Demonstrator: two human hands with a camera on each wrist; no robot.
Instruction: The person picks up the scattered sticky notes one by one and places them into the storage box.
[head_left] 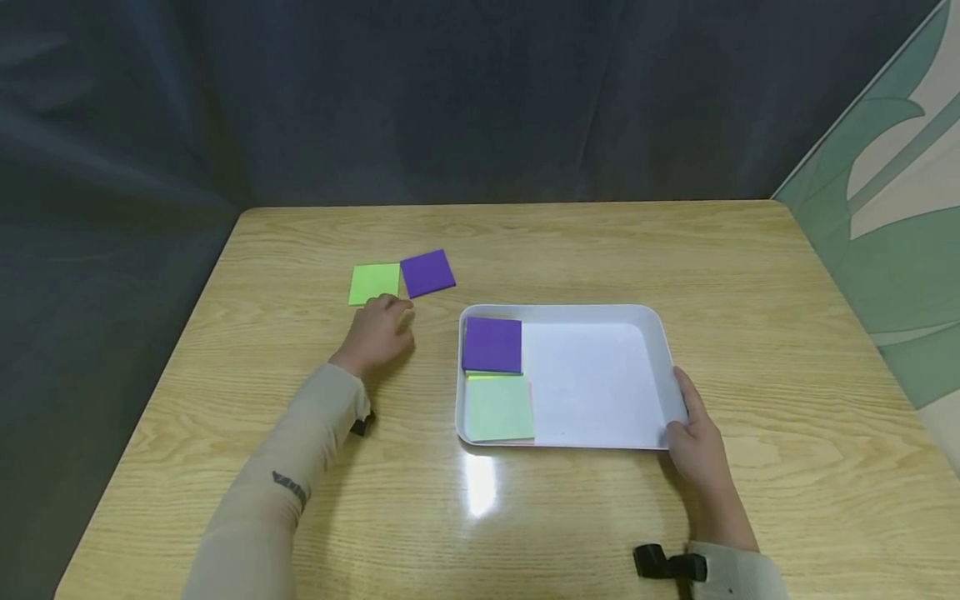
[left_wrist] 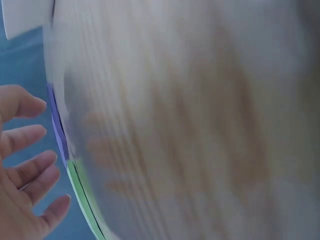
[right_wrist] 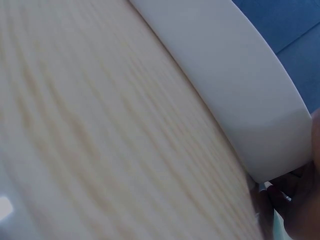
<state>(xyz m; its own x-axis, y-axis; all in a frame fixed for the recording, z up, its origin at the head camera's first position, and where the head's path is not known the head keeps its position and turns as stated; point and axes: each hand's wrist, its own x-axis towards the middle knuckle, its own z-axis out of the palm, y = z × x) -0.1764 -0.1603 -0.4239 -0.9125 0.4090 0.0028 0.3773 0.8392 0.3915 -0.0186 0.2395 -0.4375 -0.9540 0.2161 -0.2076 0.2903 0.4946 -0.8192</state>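
My left hand (head_left: 378,333) hovers above the table just in front of a lime-green sticky-note pad (head_left: 372,282). In the left wrist view its fingers (left_wrist: 30,167) are spread, loosely bent and hold nothing. A purple sticky-note pad (head_left: 428,273) lies beside the green one, their corners nearly meeting. With the thumb over its rim, my right hand (head_left: 701,437) grips the right edge of a white tray (head_left: 592,383). Along the tray's left side lie a purple pad (head_left: 492,345) and a pale green pad (head_left: 500,408). Slivers of yellow and pink show beneath them.
All this stands on a light wooden table (head_left: 570,517). Behind it hangs a dark curtain (head_left: 450,108), which also covers the left side. A green-and-white leaf-patterned panel (head_left: 900,283) borders the right side.
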